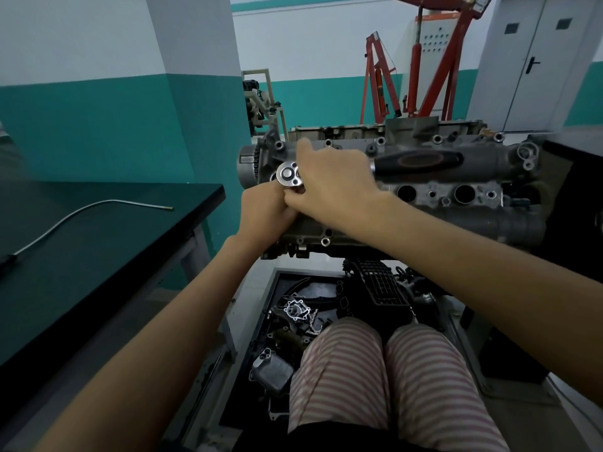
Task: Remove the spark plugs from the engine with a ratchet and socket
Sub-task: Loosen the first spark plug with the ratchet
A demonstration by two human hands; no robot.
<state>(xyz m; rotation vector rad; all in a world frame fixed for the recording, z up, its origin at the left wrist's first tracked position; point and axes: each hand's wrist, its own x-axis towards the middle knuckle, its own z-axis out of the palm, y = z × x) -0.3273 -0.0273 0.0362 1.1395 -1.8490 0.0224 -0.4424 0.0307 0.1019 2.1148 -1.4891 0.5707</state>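
Workshop floor, near edge: tray (pixel 275 290) of loose engine parts below the engine, a finned metal cooler (pixel 270 373) and a chain among them; striped trousers (pixel 385 380) overlap its right part. Left side: dark worktop (pixel 98 243) carrying a thin bent metal rod (pixel 88 208).

Engine (pixel 489 203), mid-distance, on a stand; two open plug wells (pixel 407 193) visible on its top face.

Ratchet (pixel 288 174): chrome head at the engine's left end, black handle (pixel 421 161) lying rightward across the top. Socket hidden beneath the head.

Left hand (pixel 266 212): fingers curled just under the ratchet head; what they grip cannot be told.

Right hand (pixel 332 184): laid over the ratchet's shank, forefinger extended, thumb down beside the head; whether it grips cannot be told.

Far wall: white over teal; red engine hoist (pixel 437 70); grey double door (pixel 535 60).
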